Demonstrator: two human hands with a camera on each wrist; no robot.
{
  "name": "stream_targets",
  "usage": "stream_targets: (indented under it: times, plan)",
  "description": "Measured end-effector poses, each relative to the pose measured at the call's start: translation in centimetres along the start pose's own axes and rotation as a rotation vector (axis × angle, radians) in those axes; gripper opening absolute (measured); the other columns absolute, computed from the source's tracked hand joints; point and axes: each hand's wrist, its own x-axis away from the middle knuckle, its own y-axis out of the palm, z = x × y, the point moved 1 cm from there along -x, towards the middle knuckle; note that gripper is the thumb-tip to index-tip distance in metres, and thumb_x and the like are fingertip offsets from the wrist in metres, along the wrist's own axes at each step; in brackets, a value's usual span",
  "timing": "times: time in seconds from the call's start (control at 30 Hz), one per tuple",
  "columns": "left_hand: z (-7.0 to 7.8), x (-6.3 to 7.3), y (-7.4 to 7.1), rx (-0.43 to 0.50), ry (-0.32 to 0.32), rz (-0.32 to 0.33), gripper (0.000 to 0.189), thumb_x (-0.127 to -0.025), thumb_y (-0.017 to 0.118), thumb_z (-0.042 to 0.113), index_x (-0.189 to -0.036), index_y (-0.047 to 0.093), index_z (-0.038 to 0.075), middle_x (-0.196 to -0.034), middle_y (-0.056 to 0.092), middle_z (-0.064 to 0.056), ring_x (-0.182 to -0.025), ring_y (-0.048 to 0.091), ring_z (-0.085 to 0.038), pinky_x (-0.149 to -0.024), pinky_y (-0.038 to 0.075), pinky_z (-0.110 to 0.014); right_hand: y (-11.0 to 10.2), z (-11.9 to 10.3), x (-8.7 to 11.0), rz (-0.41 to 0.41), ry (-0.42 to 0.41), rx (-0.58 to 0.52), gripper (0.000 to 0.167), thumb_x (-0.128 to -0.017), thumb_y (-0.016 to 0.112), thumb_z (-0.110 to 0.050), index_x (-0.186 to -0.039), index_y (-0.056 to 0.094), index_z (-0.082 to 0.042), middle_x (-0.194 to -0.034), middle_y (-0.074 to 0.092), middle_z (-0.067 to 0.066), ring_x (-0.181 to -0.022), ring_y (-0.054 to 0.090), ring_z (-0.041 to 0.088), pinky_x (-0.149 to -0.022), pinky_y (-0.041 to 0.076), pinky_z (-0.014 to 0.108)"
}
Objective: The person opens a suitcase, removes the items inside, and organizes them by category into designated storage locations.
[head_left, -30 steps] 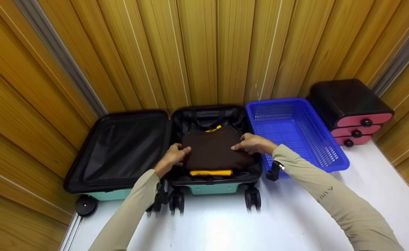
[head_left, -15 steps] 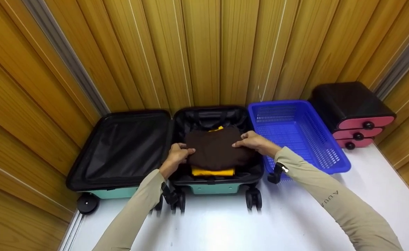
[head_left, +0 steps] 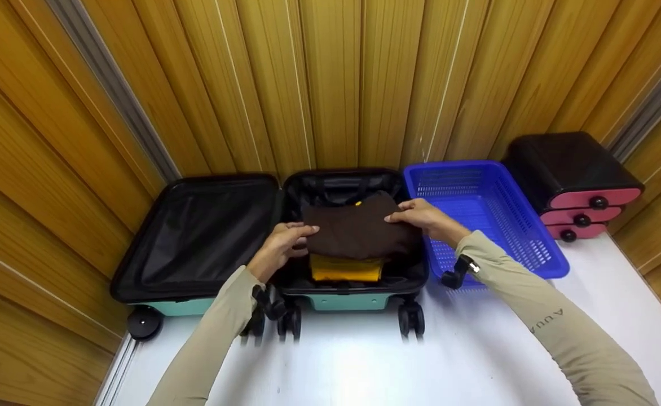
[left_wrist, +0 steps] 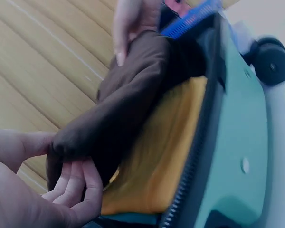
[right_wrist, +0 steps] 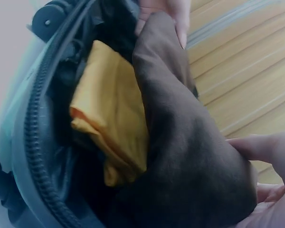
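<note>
Brown cloth [head_left: 358, 230] raised; left hand [head_left: 283, 242], right hand [head_left: 425, 217] pinching it

We observe glare on the floor [head_left: 353, 369] in the head view; the wrist views appear bluish and soft.

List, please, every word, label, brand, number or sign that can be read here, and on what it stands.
"A UU", perhaps another letter: dark lettering on the beige fabric right sleeve; too small and slanted to read surely.
No readable text on the dark brown cloth, yellow cloth, mint-green and black suitcase, blue plastic basket or black box with pink drawers.
</note>
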Motion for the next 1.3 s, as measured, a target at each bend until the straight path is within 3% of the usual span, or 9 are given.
stream_targets:
  times: [0.13,0.27,0.5,0.63,0.73,0.87,1.07,1.17,1.3]
  plan:
    - [0.4,0.2,-0.2,0.044,-0.018,-0.04,0.05,-0.094,0.078,0.015,-0.137,0.06,-0.004,-0.121,0.071,-0.012,-0.098,0.07,-0.02,-0.096,0.059,-0.042,-0.8,-0.6,0.3,-0.002,0.01,-0.008,0.023,-0.092,0.076,-0.011,-0.083,0.055,-0.014,-0.077,0.057,-0.009,-0.07,0.057,0.002,-0.063,0.049,0.016]
    - [0.6,0.3,0.0,0.079,-0.017,-0.113,0.007,-0.095,0.076,0.013,-0.096,0.075,0.005,-0.079,0.064,0.001,-0.067,0.057,-0.01,-0.076,0.057,-0.033,-1.3,-0.9,0.5,-0.016,0.006,0.001,0.017,-0.092,0.077,-0.011,-0.092,0.06,-0.011,-0.082,0.061,-0.009,-0.073,0.059,0.002,-0.066,0.051,0.016]
    - [0.7,0.6,0.8,0.108,0.006,-0.192,0.016,-0.099,0.068,0.011,-0.084,0.074,0.011,-0.064,0.048,0.003,-0.061,0.043,-0.011,-0.069,0.046,-0.033,-2.2,-1.0,1.3,-0.093,0.061,-0.019,0.017,-0.094,0.075,-0.009,-0.088,0.06,-0.011,-0.079,0.064,-0.008,-0.069,0.063,0.003,-0.063,0.054,0.018]
    - [0.3,1.1,1.9,0.038,-0.008,-0.2,0.012,-0.095,0.071,0.012,-0.084,0.07,0.013,-0.069,0.049,0.003,-0.068,0.053,-0.011,-0.078,0.055,-0.038,-3.2,-0.8,2.4,-0.177,0.154,0.087,0.027,-0.094,0.075,-0.011,-0.078,0.054,-0.017,-0.074,0.064,-0.008,-0.067,0.063,0.003,-0.063,0.055,0.02]
    - [0.1,1.8,3.0,0.004,-0.027,-0.218,0.01,-0.093,0.073,0.01,-0.086,0.066,0.013,-0.077,0.053,0.001,-0.072,0.057,-0.012,-0.081,0.06,-0.04,-4.1,-0.4,3.4,-0.242,0.218,0.192,0.021,-0.094,0.075,-0.014,-0.082,0.057,-0.016,-0.078,0.066,-0.007,-0.071,0.064,0.005,-0.065,0.058,0.025]
    - [0.1,2.5,4.5,-0.005,-0.026,-0.263,0.023,-0.095,0.073,0.009,-0.088,0.051,0.012,-0.087,0.056,-0.002,-0.071,0.054,-0.013,-0.076,0.062,-0.038,-4.9,0.1,4.4,-0.285,0.233,0.274,0.011,-0.093,0.076,-0.016,-0.091,0.065,-0.014,-0.083,0.068,-0.005,-0.076,0.065,0.008,-0.067,0.059,0.029]
    - [0.2,2.8,6.0,-0.021,-0.009,-0.32,0.023,-0.098,0.069,0.009,-0.094,0.047,0.011,-0.103,0.06,-0.005,-0.083,0.063,-0.018,-0.077,0.061,-0.038,-5.8,0.6,5.3,-0.289,0.235,0.342,0.025,-0.092,0.079,-0.017,-0.079,0.057,-0.018,-0.075,0.059,-0.008,-0.068,0.058,0.004,-0.064,0.056,0.025]
    - [0.2,2.6,6.5,-0.031,-0.002,-0.318,0.021,-0.098,0.069,0.01,-0.113,0.055,0.007,-0.126,0.057,-0.011,-0.091,0.06,-0.02,-0.079,0.06,-0.037,-6.3,0.5,5.4,-0.295,0.233,0.34,0.028,-0.092,0.079,-0.015,-0.078,0.054,-0.017,-0.074,0.059,-0.009,-0.066,0.059,0.002,-0.062,0.055,0.024]
    - [0.4,2.3,7.1,-0.048,0.018,-0.293,0.061,-0.098,0.068,0.012,-0.154,0.045,0.003,-0.157,0.045,-0.017,-0.116,0.058,-0.027,-0.085,0.06,-0.037,-7.1,0.2,5.6,-0.258,0.186,0.312,0.018,-0.092,0.078,-0.013,-0.097,0.066,-0.001,-0.082,0.064,-0.007,-0.069,0.063,0.002,-0.065,0.056,0.021]
